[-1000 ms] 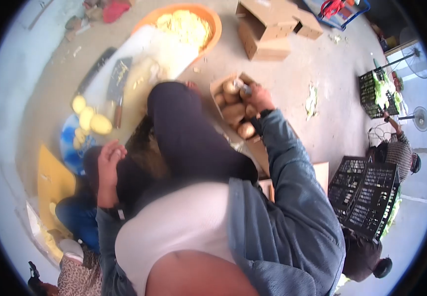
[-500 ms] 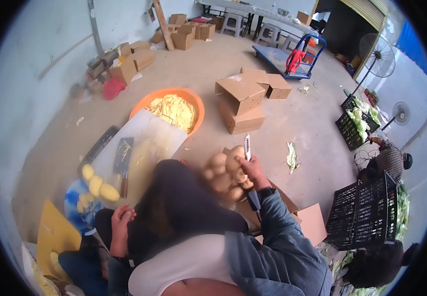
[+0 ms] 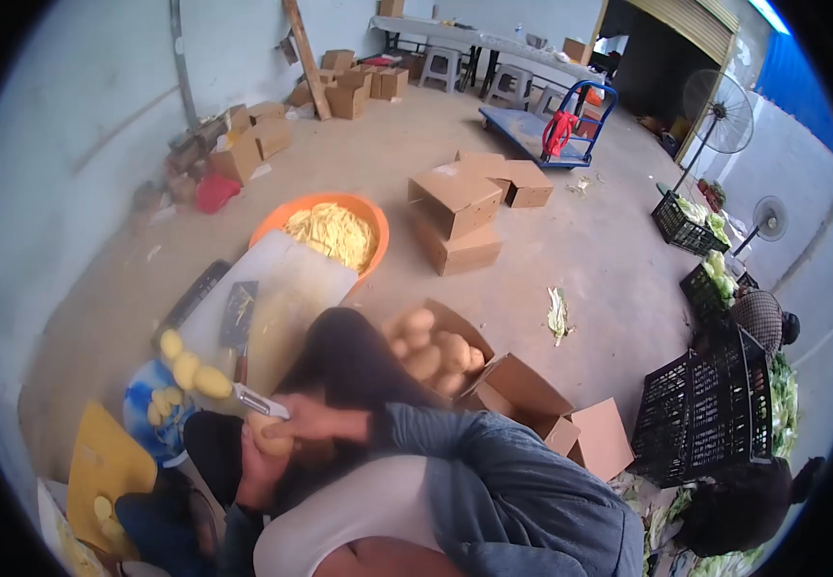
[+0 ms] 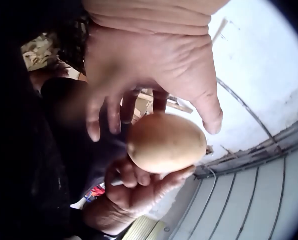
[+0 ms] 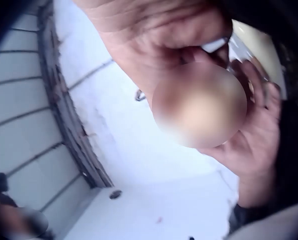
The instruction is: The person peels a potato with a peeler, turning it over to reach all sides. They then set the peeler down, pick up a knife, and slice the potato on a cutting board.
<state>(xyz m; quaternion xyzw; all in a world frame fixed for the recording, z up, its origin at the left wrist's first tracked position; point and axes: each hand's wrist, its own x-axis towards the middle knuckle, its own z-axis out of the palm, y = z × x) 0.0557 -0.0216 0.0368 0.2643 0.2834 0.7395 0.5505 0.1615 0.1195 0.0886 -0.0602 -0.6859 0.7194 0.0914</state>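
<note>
Over the lap, my right hand holds a peeler and an unpeeled potato together. In the left wrist view, the thumb and fingers of that hand grip the potato from below. My left hand is spread round the potato's other side, its fingers extended and a gap showing by the thumb. The right wrist view has the potato blurred and close, the left hand beside it. Brown potatoes fill a cardboard box by the right knee.
On a white cutting board lies a cleaver; peeled potatoes are at the board's near left, above a blue-white basin. An orange tub holds yellow strips. Cardboard boxes and black crates stand around.
My right hand has come from the potato box to the lap, bringing a potato and the peeler. My left hand has moved in to meet it. The head view has tilted up from the first frame.
</note>
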